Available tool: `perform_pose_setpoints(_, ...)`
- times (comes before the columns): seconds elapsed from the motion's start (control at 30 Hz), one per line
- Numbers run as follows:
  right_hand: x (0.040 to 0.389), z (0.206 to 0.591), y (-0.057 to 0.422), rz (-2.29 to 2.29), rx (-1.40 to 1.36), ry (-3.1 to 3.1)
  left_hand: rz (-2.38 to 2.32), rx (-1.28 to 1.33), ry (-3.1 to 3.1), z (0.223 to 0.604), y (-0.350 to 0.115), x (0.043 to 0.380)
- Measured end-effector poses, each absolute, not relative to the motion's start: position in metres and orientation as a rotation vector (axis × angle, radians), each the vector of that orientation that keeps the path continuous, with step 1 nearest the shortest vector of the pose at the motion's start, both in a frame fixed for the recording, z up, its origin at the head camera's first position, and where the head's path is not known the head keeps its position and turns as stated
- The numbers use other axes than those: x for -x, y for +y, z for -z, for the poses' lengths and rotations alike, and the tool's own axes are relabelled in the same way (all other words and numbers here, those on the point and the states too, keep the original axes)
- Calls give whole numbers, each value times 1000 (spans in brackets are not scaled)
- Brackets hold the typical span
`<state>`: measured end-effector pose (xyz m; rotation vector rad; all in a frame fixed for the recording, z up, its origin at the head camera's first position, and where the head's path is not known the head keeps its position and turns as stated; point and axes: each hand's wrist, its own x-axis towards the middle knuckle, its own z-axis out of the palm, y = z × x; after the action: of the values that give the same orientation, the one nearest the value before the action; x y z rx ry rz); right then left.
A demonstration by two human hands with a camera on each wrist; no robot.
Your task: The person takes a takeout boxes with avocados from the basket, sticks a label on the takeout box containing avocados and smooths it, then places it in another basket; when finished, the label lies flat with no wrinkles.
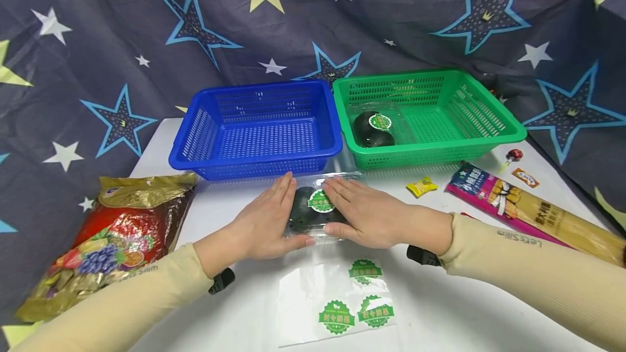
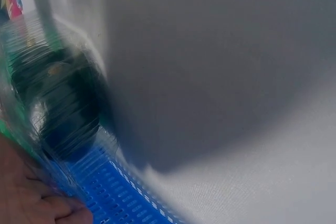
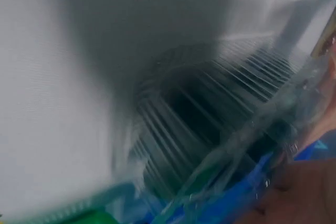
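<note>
A clear ribbed plastic box (image 1: 301,219) with dark round fruit inside lies on the white table in front of the blue basket. On its lid sits a round green-and-white sticker (image 1: 320,200). My left hand (image 1: 261,224) rests along the box's left side, fingers straight and pointing away. From the right, my right hand (image 1: 371,215) lies over the box with extended fingers beside the sticker. In the left wrist view the box (image 2: 58,100) shows side-on above part of the left hand (image 2: 37,195). Ribbed plastic of the box (image 3: 194,114) fills the right wrist view's middle.
Behind stand a blue basket (image 1: 254,167) and a green basket (image 1: 440,151), which holds another box of fruit (image 1: 374,129). A sticker sheet (image 1: 300,300) lies nearest me. At left is a candy bag (image 1: 122,227); at right, a noodle packet (image 1: 533,208) and small sweets (image 1: 421,186).
</note>
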<state>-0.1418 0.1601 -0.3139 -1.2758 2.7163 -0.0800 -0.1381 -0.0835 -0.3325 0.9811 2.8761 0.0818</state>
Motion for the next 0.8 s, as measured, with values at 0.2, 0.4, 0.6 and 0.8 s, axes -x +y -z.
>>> perform_pose_setpoints(0.2,137,317,149,11,1282,2710,-58,-950,2884,331,-82,137)
perform_pose_setpoints(0.4,120,318,137,-2,1326,2661,-56,-955,2889,331,-81,138)
perform_pose_setpoints(0.6,111,317,129,125,1324,2580,-42,-979,2887,331,-82,137)
perform_pose_setpoints(0.8,112,319,119,264,1261,2556,-37,-1003,2885,333,-84,137)
